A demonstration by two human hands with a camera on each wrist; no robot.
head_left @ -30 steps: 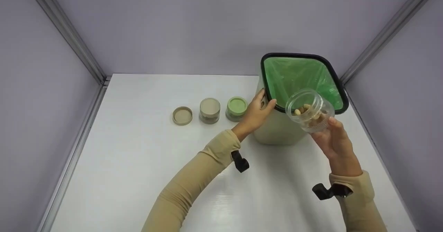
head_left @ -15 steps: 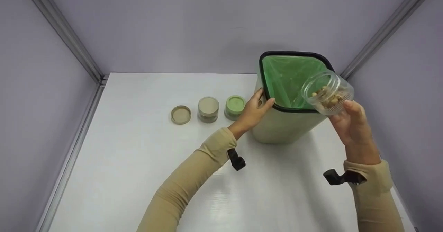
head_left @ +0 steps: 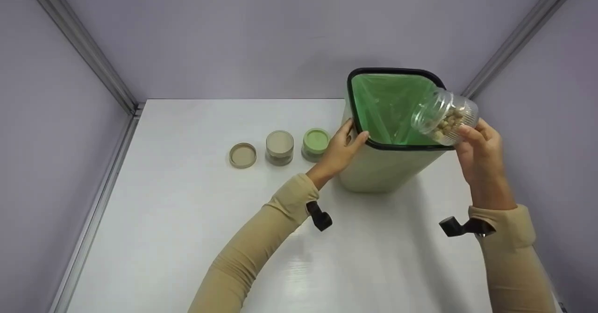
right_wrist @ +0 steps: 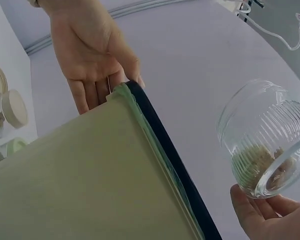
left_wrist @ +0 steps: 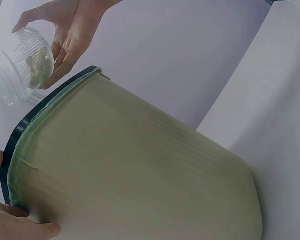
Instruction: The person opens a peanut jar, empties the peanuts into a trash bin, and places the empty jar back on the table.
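Note:
A pale green bin point(head_left: 378, 170) with a black rim and a green liner point(head_left: 392, 103) stands at the table's back right, leaning. My left hand point(head_left: 341, 152) holds its left rim, thumb over the edge and fingers straight down the outer wall point(right_wrist: 92, 60). My right hand point(head_left: 481, 152) grips a clear ribbed jar point(head_left: 446, 117) by its base. The lidless jar lies tipped on its side over the bin's right rim, mouth towards the liner, with nuts inside. The left wrist view shows the jar point(left_wrist: 20, 62) above the bin point(left_wrist: 140, 180). In the right wrist view it point(right_wrist: 267, 142) hangs beside the rim.
Left of the bin stand a jar with a green lid point(head_left: 316, 144) and a jar with a beige lid point(head_left: 280, 147), then a loose beige lid point(head_left: 243, 155). Grey walls with metal corner rails enclose the white table point(head_left: 187, 238).
My right hand has lifted the jar up and to the right, from in front of the bin to over its right rim, and tipped its mouth towards the liner. The left hand stays on the rim.

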